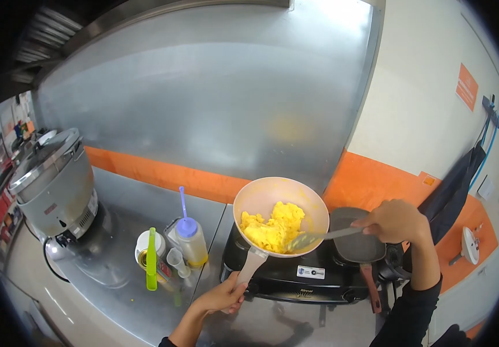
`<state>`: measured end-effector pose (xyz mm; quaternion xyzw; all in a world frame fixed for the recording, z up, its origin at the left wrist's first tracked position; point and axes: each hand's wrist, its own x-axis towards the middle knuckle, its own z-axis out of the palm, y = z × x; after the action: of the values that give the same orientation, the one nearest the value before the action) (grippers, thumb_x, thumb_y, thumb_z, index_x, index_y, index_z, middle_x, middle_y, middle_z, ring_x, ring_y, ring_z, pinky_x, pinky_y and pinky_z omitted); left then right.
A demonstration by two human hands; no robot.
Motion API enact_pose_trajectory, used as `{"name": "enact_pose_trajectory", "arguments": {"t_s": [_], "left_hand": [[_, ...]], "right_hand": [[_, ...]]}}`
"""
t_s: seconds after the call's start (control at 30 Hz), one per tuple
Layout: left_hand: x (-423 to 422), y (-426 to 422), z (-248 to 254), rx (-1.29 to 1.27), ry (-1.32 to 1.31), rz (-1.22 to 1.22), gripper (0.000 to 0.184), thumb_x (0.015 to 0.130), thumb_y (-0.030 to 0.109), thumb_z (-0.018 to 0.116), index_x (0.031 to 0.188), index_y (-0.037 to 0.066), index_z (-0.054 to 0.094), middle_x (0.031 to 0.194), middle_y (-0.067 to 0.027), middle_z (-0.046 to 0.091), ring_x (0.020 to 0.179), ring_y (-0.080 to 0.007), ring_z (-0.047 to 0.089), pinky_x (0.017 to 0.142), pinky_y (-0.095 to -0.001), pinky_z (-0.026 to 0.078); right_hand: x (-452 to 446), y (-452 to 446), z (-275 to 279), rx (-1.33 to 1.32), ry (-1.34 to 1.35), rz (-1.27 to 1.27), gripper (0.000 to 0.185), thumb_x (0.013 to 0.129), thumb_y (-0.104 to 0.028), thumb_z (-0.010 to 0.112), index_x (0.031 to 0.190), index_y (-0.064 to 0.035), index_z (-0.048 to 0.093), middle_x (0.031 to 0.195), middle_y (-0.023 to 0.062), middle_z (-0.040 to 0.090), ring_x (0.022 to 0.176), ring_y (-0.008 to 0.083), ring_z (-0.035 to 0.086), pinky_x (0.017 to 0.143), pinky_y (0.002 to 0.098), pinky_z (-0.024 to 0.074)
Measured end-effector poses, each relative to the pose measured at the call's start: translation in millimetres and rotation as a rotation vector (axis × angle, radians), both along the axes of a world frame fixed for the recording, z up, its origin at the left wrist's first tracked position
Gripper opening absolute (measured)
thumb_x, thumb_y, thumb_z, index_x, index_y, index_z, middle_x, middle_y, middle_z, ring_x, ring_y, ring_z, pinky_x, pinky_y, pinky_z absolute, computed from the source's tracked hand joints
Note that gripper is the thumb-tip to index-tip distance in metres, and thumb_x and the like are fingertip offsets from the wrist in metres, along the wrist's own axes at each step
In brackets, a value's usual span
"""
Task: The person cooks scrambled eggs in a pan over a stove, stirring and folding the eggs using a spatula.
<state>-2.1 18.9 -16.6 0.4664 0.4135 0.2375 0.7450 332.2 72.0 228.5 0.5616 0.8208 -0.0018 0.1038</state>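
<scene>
The left hand (220,296) grips the pale handle (253,266) of a round cream pan (259,195) over the black metal stove's (281,284) left side, the right hand (399,221) clenching a long grey spatula (342,233) at the lumpy yellow egg (275,228) inside — seemingly mid-stir — where another stroke calls for a steady pan.

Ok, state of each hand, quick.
Left hand: closed on the pan handle.
Right hand: closed on the spatula, its tip in the pan.

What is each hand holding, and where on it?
Left hand: the pan by its handle. Right hand: a spatula by its handle.
</scene>
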Motion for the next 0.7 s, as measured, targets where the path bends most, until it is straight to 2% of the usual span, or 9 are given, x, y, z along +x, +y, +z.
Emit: {"name": "enact_pose_trajectory", "arguments": {"t_s": [0.07, 0.13, 0.2, 0.27, 0.33, 0.47, 0.5, 0.63, 0.7], "left_hand": [[1.1, -0.1, 0.8, -0.012, -0.011, 0.001, 0.032, 0.1, 0.02, 0.042, 0.125, 0.007, 0.027, 0.073, -0.0034, 0.045, 0.053, -0.0095, 0.041, 0.045, -0.0247, 0.038], [1.6, -0.1, 1.8, -0.042, -0.005, 0.01, 0.032, 0.101, 0.022, 0.041, 0.129, 0.014, 0.028, 0.076, -0.0019, 0.042, 0.053, -0.0077, 0.037, 0.046, -0.0241, 0.038], [1.9, -0.4, -0.6, -0.015, 0.02, 0.002, 0.034, 0.101, 0.023, 0.041, 0.13, 0.014, 0.027, 0.076, -0.0019, 0.041, 0.053, -0.0077, 0.037, 0.046, -0.024, 0.038], [-0.2, 1.1, 2.2, 0.014, 0.056, 0.001, 0.036, 0.101, 0.023, 0.042, 0.132, 0.014, 0.026, 0.076, -0.002, 0.041, 0.053, -0.0077, 0.037, 0.046, -0.024, 0.038], [1.4, -1.8, 7.1, 0.006, 0.001, 0.009, 0.035, 0.1, 0.023, 0.043, 0.127, 0.008, 0.027, 0.073, -0.0028, 0.044, 0.052, -0.0089, 0.041, 0.044, -0.0234, 0.036], [5.9, -2.2, 4.4, -0.015, 0.039, 0.032, 0.038, 0.1, 0.025, 0.043, 0.133, 0.014, 0.027, 0.076, -0.0023, 0.042, 0.053, -0.0079, 0.038, 0.046, -0.0238, 0.038], [5.9, -1.6, 6.1, -0.024, 0.049, 0.033, 0.039, 0.1, 0.025, 0.043, 0.134, 0.014, 0.026, 0.076, -0.0021, 0.042, 0.053, -0.0079, 0.038, 0.046, -0.0236, 0.038], [2.0, 1.0, 1.3, -0.02, 0.011, 0.018, 0.042, 0.1, 0.024, 0.043, 0.136, 0.016, 0.023, 0.076, -0.0017, 0.041, 0.053, -0.0077, 0.037, 0.046, -0.0231, 0.037], [2.0, 1.0, 4.3, -0.034, -0.005, 0.027, 0.039, 0.1, 0.022, 0.043, 0.133, 0.013, 0.024, 0.075, -0.0022, 0.042, 0.053, -0.0081, 0.038, 0.046, -0.0237, 0.038]], "right_hand": [[-7.4, 0.8, -19.5, -0.046, -0.023, 0.203, 0.025, 0.083, -0.016, 0.058, 0.106, -0.0203, 0.069, 0.082, 0.0086, 0.068, 0.077, 0.0317, 0.065, 0.073, 0.0398, 0.0499], [-35.9, -0.3, -43.1, -0.08, -0.129, 0.201, 0.023, 0.082, -0.017, 0.057, 0.102, -0.0129, 0.067, 0.08, 0.0121, 0.067, 0.078, 0.0305, 0.066, 0.066, 0.0402, 0.0525], [-68.9, -9.1, -76.8, -0.006, -0.217, 0.106, 0.032, 0.084, -0.017, 0.056, 0.114, -0.01, 0.062, 0.082, 0.017, 0.067, 0.075, 0.0337, 0.067, 0.064, 0.0431, 0.0531], [-90.5, -9.0, -112.0, 0.127, -0.167, 0.027, 0.028, 0.083, -0.014, 0.056, 0.109, -0.0067, 0.061, 0.082, 0.0164, 0.066, 0.073, 0.0312, 0.068, 0.06, 0.0412, 0.054], [-99.1, 5.2, -133.9, 0.204, -0.147, 0.01, 0.029, 0.082, -0.014, 0.056, 0.11, -0.0063, 0.061, 0.083, 0.0145, 0.065, 0.072, 0.0295, 0.068, 0.059, 0.0398, 0.0538], [-88.3, 53.0, -178.9, 0.448, -0.114, -0.062, 0.031, 0.082, -0.014, 0.056, 0.112, -0.0089, 0.06, 0.085, 0.0106, 0.064, 0.068, 0.0268, 0.068, 0.055, 0.036, 0.0527], [-78.9, 56.5, -179.6, 0.538, -0.111, -0.02, 0.033, 0.081, -0.016, 0.057, 0.114, -0.0115, 0.06, 0.082, 0.0098, 0.064, 0.065, 0.0263, 0.067, 0.054, 0.0362, 0.052], [-55.5, 3.7, -124.5, 0.522, -0.054, 0.011, 0.025, 0.084, -0.016, 0.054, 0.107, -0.0084, 0.063, 0.078, 0.0099, 0.064, 0.069, 0.0244, 0.068, 0.055, 0.0322, 0.0513], [-50.9, -21.5, -95.3, 0.405, -0.126, -0.15, 0.026, 0.085, -0.014, 0.052, 0.108, -0.0059, 0.061, 0.082, 0.0142, 0.065, 0.071, 0.026, 0.068, 0.055, 0.0336, 0.0517]]}}
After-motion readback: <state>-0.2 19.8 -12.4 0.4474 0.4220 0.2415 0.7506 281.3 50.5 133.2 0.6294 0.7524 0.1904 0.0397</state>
